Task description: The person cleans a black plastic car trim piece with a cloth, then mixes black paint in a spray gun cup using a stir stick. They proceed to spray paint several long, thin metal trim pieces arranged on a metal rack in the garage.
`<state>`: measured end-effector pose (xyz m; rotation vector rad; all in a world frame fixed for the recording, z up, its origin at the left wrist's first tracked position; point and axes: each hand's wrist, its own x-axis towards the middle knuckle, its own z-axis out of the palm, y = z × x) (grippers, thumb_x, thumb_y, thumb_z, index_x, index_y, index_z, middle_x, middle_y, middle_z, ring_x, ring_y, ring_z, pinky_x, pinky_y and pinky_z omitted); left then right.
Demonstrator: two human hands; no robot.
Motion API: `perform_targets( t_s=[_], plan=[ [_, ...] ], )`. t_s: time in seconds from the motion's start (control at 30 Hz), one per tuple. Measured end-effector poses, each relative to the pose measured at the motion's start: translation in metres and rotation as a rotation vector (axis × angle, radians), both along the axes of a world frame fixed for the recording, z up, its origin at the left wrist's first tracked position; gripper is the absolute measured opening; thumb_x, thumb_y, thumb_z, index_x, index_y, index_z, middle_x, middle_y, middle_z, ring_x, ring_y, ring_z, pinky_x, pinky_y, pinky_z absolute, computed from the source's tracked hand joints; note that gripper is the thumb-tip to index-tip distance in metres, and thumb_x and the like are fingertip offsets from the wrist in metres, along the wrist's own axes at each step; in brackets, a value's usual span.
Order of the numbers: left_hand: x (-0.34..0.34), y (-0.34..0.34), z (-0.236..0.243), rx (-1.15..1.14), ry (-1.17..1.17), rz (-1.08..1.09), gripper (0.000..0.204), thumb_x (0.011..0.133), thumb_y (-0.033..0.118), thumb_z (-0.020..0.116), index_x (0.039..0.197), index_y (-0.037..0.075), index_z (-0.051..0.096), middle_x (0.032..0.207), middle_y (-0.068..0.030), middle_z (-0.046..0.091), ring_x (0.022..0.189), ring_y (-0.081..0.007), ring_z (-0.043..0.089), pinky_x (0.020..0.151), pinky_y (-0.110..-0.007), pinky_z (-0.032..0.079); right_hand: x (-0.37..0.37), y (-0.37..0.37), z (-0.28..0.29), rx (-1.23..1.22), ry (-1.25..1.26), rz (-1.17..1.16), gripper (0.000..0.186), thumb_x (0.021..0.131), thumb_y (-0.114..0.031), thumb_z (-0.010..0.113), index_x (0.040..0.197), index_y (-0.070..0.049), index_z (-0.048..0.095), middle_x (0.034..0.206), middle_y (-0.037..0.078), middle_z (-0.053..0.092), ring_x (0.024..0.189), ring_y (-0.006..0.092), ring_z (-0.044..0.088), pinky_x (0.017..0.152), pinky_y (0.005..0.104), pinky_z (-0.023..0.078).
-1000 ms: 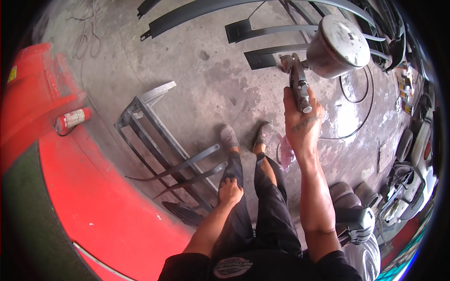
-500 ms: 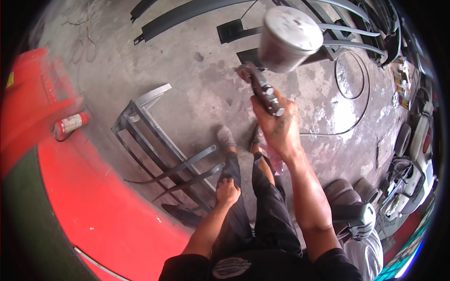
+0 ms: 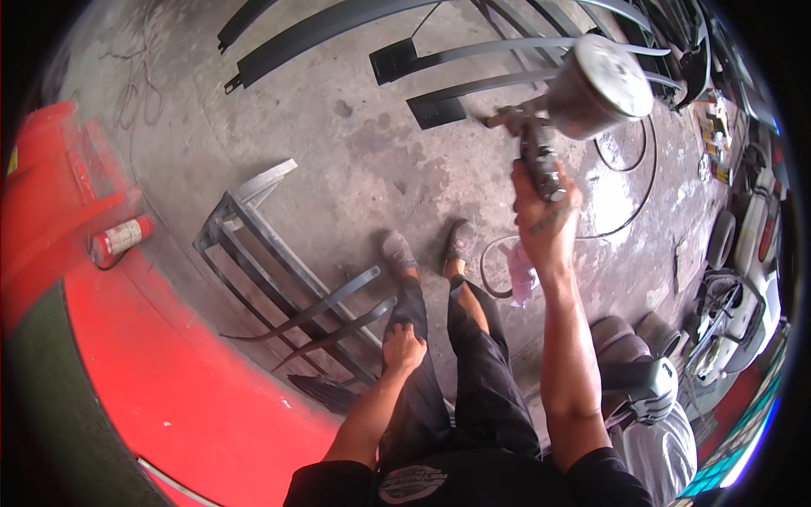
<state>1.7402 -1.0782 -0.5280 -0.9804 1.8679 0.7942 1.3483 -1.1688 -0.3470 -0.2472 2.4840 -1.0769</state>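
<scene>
My right hand [image 3: 547, 211] is closed round the grip of a metal spray gun [image 3: 541, 152], raised in front of me. A large grey paint cup [image 3: 604, 89] with a smudged pale lid sits on the gun, tilted to the right. The gun's nozzle end points away to the left, near the dark flat end plate of a curved strip [image 3: 481, 87]. My left hand [image 3: 404, 348] rests by my knee, its fingers curled over the dark trouser leg [image 3: 414, 308]. A thin hose [image 3: 621, 228] loops over the floor beyond my right hand.
Left of my feet stands a dark metal frame [image 3: 279, 262] with curved strips. A red panel [image 3: 169, 372] and a fire extinguisher [image 3: 122, 238] are at the left. More dark strips [image 3: 321, 38] lie ahead. A pink plastic bottle [image 3: 522, 275] and a motorcycle [image 3: 646, 393] are at the right.
My right hand has moved the spray gun and cup to the right and slightly nearer. The pink bottle shows more plainly. My left hand stays by my knee.
</scene>
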Motion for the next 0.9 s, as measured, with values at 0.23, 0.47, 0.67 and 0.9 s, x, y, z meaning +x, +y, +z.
perform_targets(
  t_s=[0.23,0.47,0.67,0.9],
  plan=[
    [-0.004,-0.003,0.0,0.01,-0.005,-0.004,0.051,0.093,0.037,0.069,0.134,0.008,0.065,0.131,-0.0174,0.064,0.123,-0.0394,0.064,0.1,-0.048,0.056,0.004,-0.008,0.017,-0.043,-0.286,0.119,0.036,0.097,-0.022,0.072,0.12,0.005,0.07,0.081,0.019,0.073,0.076,0.0199,0.07,0.073,0.0394,0.054],
    [-0.005,-0.001,0.0,0.017,-0.011,0.015,0.05,0.093,0.035,0.07,0.133,0.007,0.065,0.131,-0.0183,0.064,0.125,-0.0397,0.063,0.101,-0.05,0.056,-0.055,0.04,-0.009,0.056,0.067,-0.07,0.033,0.103,-0.014,0.07,0.129,0.005,0.07,0.083,0.013,0.077,0.07,0.0178,0.07,0.067,0.0373,0.055],
    [-0.009,-0.003,0.005,0.013,0.002,-0.003,0.047,0.093,0.035,0.069,0.13,0.006,0.067,0.129,-0.0191,0.064,0.122,-0.0403,0.064,0.1,-0.05,0.056,-0.06,0.043,-0.001,0.116,0.18,-0.068,0.038,0.1,-0.019,0.073,0.126,0.009,0.07,0.079,0.016,0.076,0.069,0.0196,0.07,0.066,0.0403,0.054],
    [-0.007,0.002,0.002,-0.005,0.007,0.001,0.047,0.093,0.035,0.069,0.13,0.006,0.067,0.128,-0.0186,0.065,0.122,-0.04,0.064,0.1,-0.05,0.056,-0.01,0.006,0.015,-0.023,-0.138,0.233,0.029,0.098,-0.016,0.07,0.122,0.0,0.072,0.085,0.023,0.075,0.075,0.0293,0.075,0.072,0.043,0.056]
  ],
)
